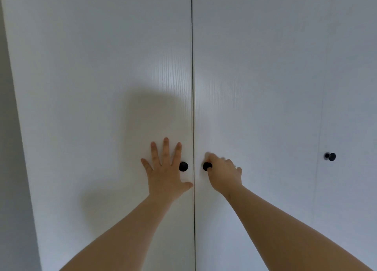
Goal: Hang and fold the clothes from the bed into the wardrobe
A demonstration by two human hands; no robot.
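A white wardrobe fills the view, its doors closed. My left hand [165, 168] lies flat with fingers spread on the left door [102, 87], just left of that door's black knob [183, 166]. My right hand [222, 172] has its fingers curled around the black knob [206, 166] of the middle door [255, 87]. A thin dark seam runs between the two doors. No clothes and no bed are in view.
A third door [350, 87] at the right carries another black knob [331, 156]. A grey wall strip [12, 168] borders the wardrobe on the left.
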